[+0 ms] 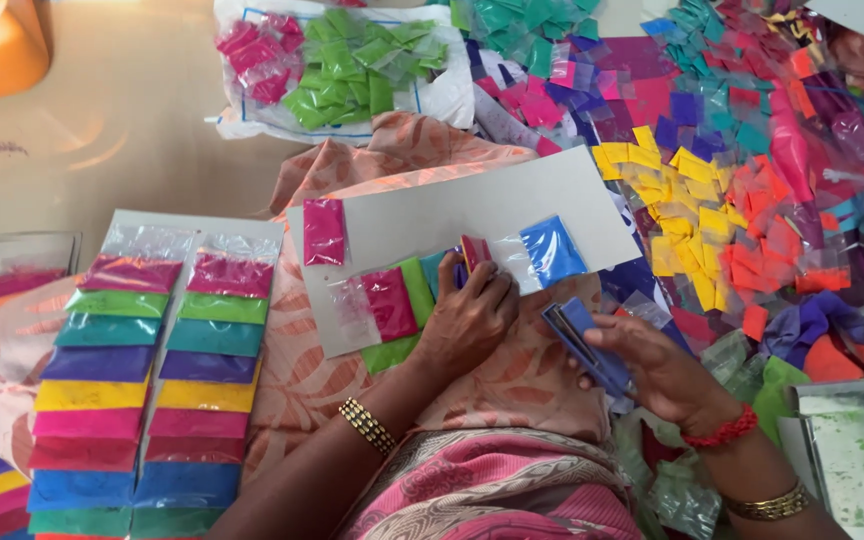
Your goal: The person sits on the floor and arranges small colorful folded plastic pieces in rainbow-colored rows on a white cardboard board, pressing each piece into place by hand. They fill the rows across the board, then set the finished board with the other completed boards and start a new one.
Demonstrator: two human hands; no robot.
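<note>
Nearest the person, at the lower left, two finished cards lay side by side, each filled top to bottom with sachets of coloured powder in a full run of colours. In the lap, the grey card in hand was only begun: one magenta sachet sat at its left edge, a blue sachet near its right edge, and most of its face was bare. The left hand lay fingers-down along the card's near edge, pressing a short overlapping row of sachets (pink, green, teal) flat against it. The right hand was closed around a blue stapler, just off the card's near right corner. Farther off, the loose heap of sachets and a clear bag of green and pink sachets remained large, so I judged much was left.
</note>
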